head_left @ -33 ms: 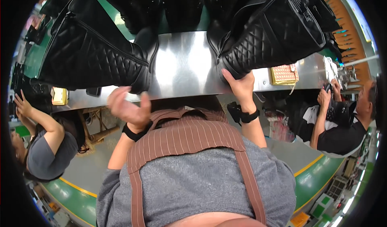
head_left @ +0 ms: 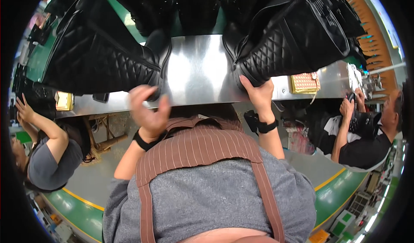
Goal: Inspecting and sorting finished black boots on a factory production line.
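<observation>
Two tall black quilted boots lie tilted outward on a shiny metal table (head_left: 196,87). The left boot (head_left: 92,62) spreads to the far left, its heel end close to my left hand (head_left: 148,113). That hand is blurred, thumb and fingers apart, with nothing in it. My right hand (head_left: 261,94) holds the right boot (head_left: 286,44) near its heel, thumb pressed on the near side; the other fingers are mostly hidden behind it. The right boot's side zipper gapes, showing its lining at the top.
More black boots (head_left: 196,8) stand beyond the table's far edge. Yellow-edged pads with red print (head_left: 305,83) lie at right, another yellow stack (head_left: 64,101) and a dark flat object (head_left: 101,97) at left. Co-workers sit at left (head_left: 54,156) and right (head_left: 366,139).
My left hand has moved right, away from the left boot's heel. My right hand stays on the right boot, which has barely shifted.
</observation>
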Tool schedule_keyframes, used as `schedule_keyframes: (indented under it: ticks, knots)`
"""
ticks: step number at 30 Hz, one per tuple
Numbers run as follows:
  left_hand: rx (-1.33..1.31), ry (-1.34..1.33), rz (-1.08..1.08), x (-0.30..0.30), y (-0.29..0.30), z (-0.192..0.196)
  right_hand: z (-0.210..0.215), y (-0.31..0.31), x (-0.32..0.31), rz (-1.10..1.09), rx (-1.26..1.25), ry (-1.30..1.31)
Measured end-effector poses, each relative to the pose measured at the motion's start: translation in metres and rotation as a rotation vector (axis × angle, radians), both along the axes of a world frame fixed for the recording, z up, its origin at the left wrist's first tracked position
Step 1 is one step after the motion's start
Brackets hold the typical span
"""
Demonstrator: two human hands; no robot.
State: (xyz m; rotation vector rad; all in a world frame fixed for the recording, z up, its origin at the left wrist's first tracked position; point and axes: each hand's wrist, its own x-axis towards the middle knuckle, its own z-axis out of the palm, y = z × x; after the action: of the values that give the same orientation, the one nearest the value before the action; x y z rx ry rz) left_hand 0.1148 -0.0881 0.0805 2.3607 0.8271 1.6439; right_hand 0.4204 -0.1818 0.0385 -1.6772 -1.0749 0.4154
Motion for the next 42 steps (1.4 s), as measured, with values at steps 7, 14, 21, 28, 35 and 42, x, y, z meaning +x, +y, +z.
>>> schedule_keyframes:
  ticks: [7,14,21,28,35,42]
  knots:
    - [-1.372,0.078,-0.595,0.137,0.032,-0.046,0.005,-0.004,0.022,0.178,-0.004,0.347]
    - [-1.527,0.445,-0.911,0.17,0.073,-0.041,0.01,-0.003,0.026,0.237,-0.009,0.322]
    - [-1.682,0.197,-1.146,0.16,0.066,-0.014,0.016,-0.005,0.026,0.282,0.026,0.141]
    - [-1.335,0.055,-1.207,0.16,0.051,0.156,0.024,-0.005,0.022,0.278,0.008,0.047]
    - [-0.201,0.073,-0.745,0.16,0.062,0.195,0.022,-0.002,0.021,0.282,-0.048,0.059]
    - [-0.125,0.227,-0.721,0.182,0.076,0.194,0.015,-0.001,0.022,0.262,-0.015,0.085]
